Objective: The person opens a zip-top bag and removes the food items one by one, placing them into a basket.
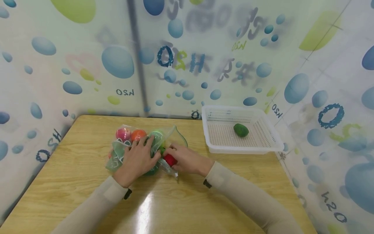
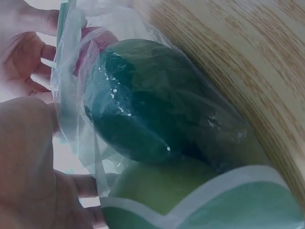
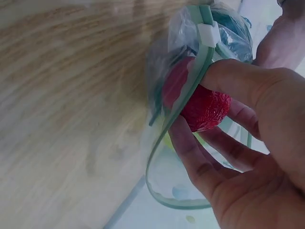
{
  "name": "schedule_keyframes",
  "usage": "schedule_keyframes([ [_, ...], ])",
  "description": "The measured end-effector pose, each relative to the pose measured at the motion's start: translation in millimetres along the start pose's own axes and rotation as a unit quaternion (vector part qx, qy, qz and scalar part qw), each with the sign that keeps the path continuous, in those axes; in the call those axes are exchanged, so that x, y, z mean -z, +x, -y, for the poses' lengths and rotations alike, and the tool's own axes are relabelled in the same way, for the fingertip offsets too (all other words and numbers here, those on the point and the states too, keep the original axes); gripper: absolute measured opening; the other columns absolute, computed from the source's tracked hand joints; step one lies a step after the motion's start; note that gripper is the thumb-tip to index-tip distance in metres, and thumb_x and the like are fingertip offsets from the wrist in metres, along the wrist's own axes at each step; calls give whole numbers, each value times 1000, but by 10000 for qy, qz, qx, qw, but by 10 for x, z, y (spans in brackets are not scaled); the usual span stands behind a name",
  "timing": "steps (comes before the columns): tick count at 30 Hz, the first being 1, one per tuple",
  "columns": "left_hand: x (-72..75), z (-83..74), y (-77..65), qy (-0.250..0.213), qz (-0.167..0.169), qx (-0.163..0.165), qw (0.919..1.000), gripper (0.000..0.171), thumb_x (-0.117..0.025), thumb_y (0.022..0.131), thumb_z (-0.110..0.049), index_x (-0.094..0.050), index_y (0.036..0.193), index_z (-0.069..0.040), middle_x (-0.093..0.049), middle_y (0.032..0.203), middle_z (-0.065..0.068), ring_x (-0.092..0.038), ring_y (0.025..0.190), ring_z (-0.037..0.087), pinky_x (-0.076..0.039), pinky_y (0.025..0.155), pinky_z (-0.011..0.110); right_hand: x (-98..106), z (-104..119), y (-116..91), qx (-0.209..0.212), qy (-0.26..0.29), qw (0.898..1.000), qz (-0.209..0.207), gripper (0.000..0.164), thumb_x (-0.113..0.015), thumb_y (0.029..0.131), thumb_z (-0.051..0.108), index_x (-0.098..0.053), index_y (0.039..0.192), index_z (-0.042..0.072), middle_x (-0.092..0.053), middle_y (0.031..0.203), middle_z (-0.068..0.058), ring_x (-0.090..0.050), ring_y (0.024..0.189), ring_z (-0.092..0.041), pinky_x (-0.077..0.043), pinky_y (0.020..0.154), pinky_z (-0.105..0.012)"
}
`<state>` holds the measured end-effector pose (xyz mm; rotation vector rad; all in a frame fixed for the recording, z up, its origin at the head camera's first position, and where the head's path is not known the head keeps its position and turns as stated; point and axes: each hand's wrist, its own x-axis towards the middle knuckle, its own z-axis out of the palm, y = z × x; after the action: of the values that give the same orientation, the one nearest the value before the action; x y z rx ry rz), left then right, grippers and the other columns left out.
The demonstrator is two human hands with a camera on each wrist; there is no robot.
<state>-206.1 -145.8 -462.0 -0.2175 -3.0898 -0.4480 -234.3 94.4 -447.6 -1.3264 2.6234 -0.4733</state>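
A clear zip bag with green printing [image 1: 118,151] lies on the table, filled with several fruits. Inside it show a pinkish-red fruit [image 1: 123,134], an orange-red one [image 1: 138,135] and a large dark green one [image 2: 143,100]. My left hand [image 1: 138,159] holds the bag near its mouth, fingers spread over the film. At the opening, my right hand [image 1: 188,157] grips a wrinkled red fruit [image 3: 209,109] between thumb and fingers. Part of that fruit is behind the green zip edge [image 3: 159,143], which carries a white slider [image 3: 208,34].
To the right stands a white perforated plastic basket [image 1: 208,136], holding one dark green fruit [image 1: 241,130]. The wooden table [image 1: 87,130] meets a wall [image 1: 181,81] with printed bubbles at its back and on the right.
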Motion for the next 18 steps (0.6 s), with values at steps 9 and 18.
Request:
schedule_keyframes([
  [9, 6, -10, -9, 16, -74, -43, 10000, 77, -57, 116, -52, -44, 179, -9, -50, 179, 29, -51, 159, 62, -43, 119, 92, 114, -67, -46, -12, -188, 9997, -166, 52, -91, 102, 9, -70, 149, 10, -73, 147, -15, -76, 129, -29, -68, 110, -43],
  [18, 10, -17, -9, 97, -77, -58, 9999, 77, -57, 116, -51, -43, 180, -10, -51, 178, 28, -53, 158, 61, -45, 117, 91, 354, -142, -177, -102, -262, 9981, -557, 54, -92, 99, 5, -70, 148, 8, -73, 146, -17, -77, 130, -32, -68, 111, -43],
])
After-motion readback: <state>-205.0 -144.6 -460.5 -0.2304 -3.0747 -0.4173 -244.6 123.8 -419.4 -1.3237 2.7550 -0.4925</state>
